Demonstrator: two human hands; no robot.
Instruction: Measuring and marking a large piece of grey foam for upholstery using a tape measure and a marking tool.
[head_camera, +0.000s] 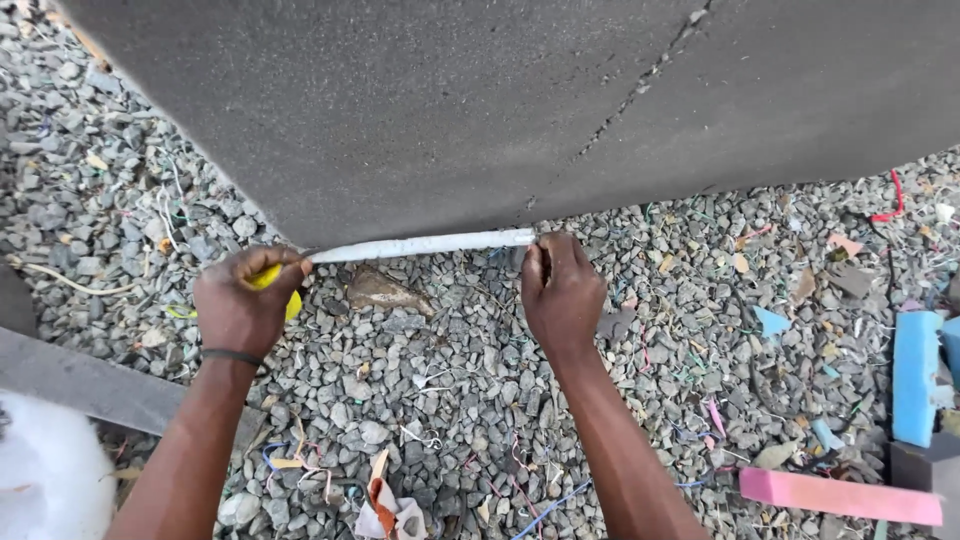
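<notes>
Tape measure strip (420, 245), white, stretched along the lower edge of the grey foam slab (480, 100), touching or just under that edge. Left hand (245, 305) closed round the yellow tape case (270, 285) at the strip's left end, a black band on the wrist. Right hand (560, 290) pinches the strip's other end, fingers narrow, against the slab edge. Both hands sit just below the slab, strip spanning between them.

No surface here: ground is grey gravel (450, 400), littered w/ thread bits and foam scraps. Below the slab, between the hands, a brown flat scrap (385, 292). Far right of the slab's lower edge: blue foam block (915, 375), and below it a pink foam strip (840, 495). Lower left of the slab: grey plank (90, 385), white fluffy material (45, 480) at the corner.
</notes>
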